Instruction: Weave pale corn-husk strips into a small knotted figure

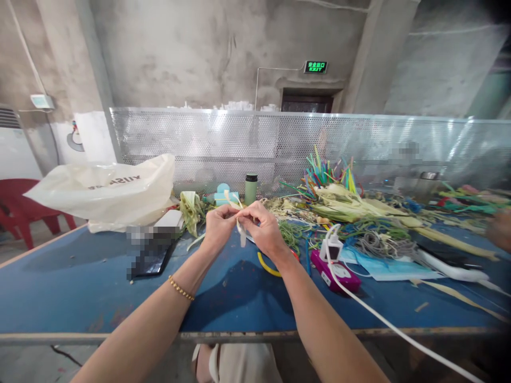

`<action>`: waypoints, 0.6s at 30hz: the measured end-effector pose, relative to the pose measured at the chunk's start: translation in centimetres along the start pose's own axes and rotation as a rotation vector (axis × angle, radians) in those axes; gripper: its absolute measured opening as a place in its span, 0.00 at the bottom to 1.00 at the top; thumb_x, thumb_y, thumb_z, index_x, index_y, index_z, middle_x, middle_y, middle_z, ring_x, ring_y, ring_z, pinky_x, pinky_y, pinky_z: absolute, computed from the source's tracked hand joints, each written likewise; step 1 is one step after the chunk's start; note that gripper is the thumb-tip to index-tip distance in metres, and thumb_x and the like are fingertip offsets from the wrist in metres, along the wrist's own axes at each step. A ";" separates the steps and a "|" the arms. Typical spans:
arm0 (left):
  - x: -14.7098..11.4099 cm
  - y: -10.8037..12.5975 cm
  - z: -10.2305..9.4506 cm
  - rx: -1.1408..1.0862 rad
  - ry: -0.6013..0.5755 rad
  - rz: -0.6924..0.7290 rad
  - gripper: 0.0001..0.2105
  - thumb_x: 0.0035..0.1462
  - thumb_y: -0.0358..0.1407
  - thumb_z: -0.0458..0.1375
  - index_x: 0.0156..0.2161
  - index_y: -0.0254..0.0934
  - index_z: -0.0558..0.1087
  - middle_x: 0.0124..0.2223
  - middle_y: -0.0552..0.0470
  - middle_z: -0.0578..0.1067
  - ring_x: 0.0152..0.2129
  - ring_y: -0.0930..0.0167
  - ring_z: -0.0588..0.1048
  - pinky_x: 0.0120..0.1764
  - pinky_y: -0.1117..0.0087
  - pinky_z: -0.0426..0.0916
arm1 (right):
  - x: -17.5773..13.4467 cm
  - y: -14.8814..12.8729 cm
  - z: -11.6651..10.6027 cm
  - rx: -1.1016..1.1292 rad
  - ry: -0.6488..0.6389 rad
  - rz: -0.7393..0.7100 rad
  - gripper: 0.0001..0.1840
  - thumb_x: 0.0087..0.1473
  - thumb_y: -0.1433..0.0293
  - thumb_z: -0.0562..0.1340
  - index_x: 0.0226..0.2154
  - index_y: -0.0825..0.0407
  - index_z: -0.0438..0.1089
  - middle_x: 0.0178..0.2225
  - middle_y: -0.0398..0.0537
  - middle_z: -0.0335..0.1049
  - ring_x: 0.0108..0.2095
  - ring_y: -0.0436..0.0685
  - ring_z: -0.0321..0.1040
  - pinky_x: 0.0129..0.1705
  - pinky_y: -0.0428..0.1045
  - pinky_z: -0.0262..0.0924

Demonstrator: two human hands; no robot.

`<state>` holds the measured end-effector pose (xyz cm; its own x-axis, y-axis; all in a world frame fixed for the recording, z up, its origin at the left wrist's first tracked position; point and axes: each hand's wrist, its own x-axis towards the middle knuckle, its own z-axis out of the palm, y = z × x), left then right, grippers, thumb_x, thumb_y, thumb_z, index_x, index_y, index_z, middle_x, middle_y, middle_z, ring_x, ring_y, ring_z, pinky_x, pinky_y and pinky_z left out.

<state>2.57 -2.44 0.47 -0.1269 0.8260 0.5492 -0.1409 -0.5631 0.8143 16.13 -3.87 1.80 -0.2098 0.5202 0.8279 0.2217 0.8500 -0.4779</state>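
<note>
My left hand and my right hand meet above the blue table, fingertips pinched together. Between them is a thin pale strip of corn husk; one end sticks up above the fingers and another hangs below. The fingers hide the strip's middle. Just beyond my hands stand a green bottle with a black lid and a light blue item. Right of my right hand lie green cords and a yellow curved piece.
A white plastic bag and a phone lie to the left. Rightward are a purple box with a charger and white cable, corn husks, coloured sticks and a blue mask. A perforated metal screen stands behind. Another person's hand shows at far right.
</note>
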 end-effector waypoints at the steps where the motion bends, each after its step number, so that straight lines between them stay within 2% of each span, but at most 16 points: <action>1: 0.1 0.0 -0.1 -0.063 -0.015 -0.041 0.10 0.39 0.36 0.70 0.27 0.32 0.78 0.26 0.51 0.77 0.22 0.74 0.71 0.27 0.75 0.64 | 0.1 0.2 -0.2 0.029 0.014 0.022 0.08 0.55 0.66 0.61 0.29 0.49 0.75 0.31 0.45 0.64 0.32 0.53 0.62 0.36 0.49 0.59; 3: 0.3 0.0 -0.1 -0.200 -0.054 -0.130 0.13 0.37 0.37 0.72 0.28 0.32 0.77 0.26 0.51 0.77 0.22 0.75 0.72 0.28 0.74 0.65 | 0.4 0.8 -0.7 0.088 0.103 0.122 0.10 0.55 0.63 0.60 0.32 0.50 0.76 0.32 0.47 0.68 0.31 0.52 0.64 0.34 0.49 0.59; 5: 0.4 0.1 -0.2 -0.302 -0.095 -0.187 0.15 0.36 0.37 0.73 0.28 0.31 0.77 0.26 0.50 0.77 0.23 0.75 0.73 0.30 0.74 0.66 | 0.6 1.6 -1.0 0.141 0.221 0.336 0.13 0.53 0.59 0.62 0.30 0.52 0.75 0.26 0.46 0.69 0.26 0.52 0.62 0.29 0.49 0.57; 6: 0.4 0.2 -0.2 -0.333 -0.117 -0.201 0.15 0.35 0.37 0.73 0.28 0.31 0.76 0.27 0.50 0.78 0.24 0.74 0.73 0.31 0.73 0.67 | 0.7 2.0 -1.1 0.153 0.237 0.426 0.15 0.51 0.58 0.63 0.27 0.53 0.75 0.24 0.46 0.69 0.25 0.52 0.62 0.28 0.48 0.57; 8: 0.3 0.4 -0.1 -0.362 -0.149 -0.214 0.15 0.36 0.36 0.73 0.29 0.31 0.77 0.27 0.50 0.78 0.24 0.74 0.74 0.32 0.73 0.68 | 0.7 2.4 -1.0 0.234 0.157 0.546 0.20 0.49 0.53 0.64 0.24 0.54 0.74 0.24 0.48 0.71 0.25 0.52 0.62 0.26 0.47 0.54; 10: 0.2 0.5 -0.1 -0.361 -0.170 -0.223 0.15 0.36 0.35 0.73 0.30 0.31 0.77 0.27 0.50 0.78 0.25 0.74 0.74 0.33 0.73 0.68 | 0.7 2.3 -0.8 0.341 0.132 0.554 0.20 0.46 0.52 0.66 0.24 0.53 0.74 0.25 0.47 0.72 0.25 0.50 0.61 0.26 0.46 0.53; 13: 0.1 0.8 -0.2 -0.341 -0.249 -0.272 0.14 0.39 0.34 0.72 0.32 0.30 0.78 0.29 0.49 0.78 0.25 0.74 0.75 0.34 0.73 0.69 | 0.6 1.7 -0.5 0.442 0.185 0.506 0.16 0.41 0.57 0.69 0.24 0.53 0.73 0.22 0.43 0.69 0.23 0.48 0.59 0.26 0.46 0.53; 18: 0.2 1.0 -0.6 -0.416 -0.363 -0.370 0.15 0.46 0.38 0.69 0.36 0.28 0.79 0.32 0.45 0.79 0.26 0.72 0.75 0.35 0.72 0.70 | 0.7 1.5 -0.1 0.462 0.263 0.471 0.13 0.41 0.61 0.69 0.22 0.52 0.69 0.20 0.41 0.67 0.22 0.49 0.60 0.26 0.46 0.56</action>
<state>1.83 -2.86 1.32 0.3309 0.8823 0.3347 -0.4879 -0.1437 0.8610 16.42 -2.29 1.68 0.0593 0.8534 0.5179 -0.2065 0.5181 -0.8300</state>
